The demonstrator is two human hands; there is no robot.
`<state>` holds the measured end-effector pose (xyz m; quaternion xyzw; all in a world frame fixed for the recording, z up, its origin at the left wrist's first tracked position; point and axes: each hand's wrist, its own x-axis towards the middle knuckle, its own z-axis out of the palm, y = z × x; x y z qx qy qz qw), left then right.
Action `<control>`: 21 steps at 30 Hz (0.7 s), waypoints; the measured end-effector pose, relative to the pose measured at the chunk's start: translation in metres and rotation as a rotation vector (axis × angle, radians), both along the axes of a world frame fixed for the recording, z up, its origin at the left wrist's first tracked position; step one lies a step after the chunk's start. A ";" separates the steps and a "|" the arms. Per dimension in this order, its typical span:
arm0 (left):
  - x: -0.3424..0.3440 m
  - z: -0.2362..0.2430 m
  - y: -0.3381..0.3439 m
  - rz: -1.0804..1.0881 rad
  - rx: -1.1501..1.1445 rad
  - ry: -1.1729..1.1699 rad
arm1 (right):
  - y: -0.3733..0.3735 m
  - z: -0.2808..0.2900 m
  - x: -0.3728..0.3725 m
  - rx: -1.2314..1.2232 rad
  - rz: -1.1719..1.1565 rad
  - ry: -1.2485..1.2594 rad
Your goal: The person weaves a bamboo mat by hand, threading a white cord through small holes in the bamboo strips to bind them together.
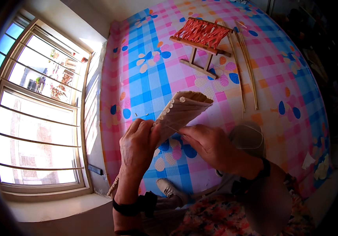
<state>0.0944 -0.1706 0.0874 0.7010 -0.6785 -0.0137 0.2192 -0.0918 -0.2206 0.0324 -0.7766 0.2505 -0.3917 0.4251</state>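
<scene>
My left hand is closed round the narrow lower part of a pale, fan-shaped bundle. Round white ends or knobs line the bundle's left edge, and its wide brownish top points up and to the right. Against its lower right side, my right hand pinches a thin pale strand that runs to the bundle's face. Whether this is thread or a needle is too small to tell. A fine looped thread hangs to the right of that hand. Below my left wrist shows a pale braided piece.
A small wooden stool with a woven red strap seat lies on its side farther off. Beside it are several long thin sticks on the checked, flower-patterned floor covering. A barred window is at left; my shoe is below.
</scene>
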 end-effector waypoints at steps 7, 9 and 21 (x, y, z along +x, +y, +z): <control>0.001 -0.002 -0.003 -0.023 -0.030 -0.005 | -0.004 0.001 -0.001 0.027 0.003 -0.049; 0.001 -0.001 -0.002 -0.013 -0.029 -0.011 | -0.005 0.001 -0.001 0.020 0.009 -0.033; 0.001 -0.003 0.005 -0.013 -0.034 0.011 | -0.003 0.004 0.000 0.042 0.027 -0.053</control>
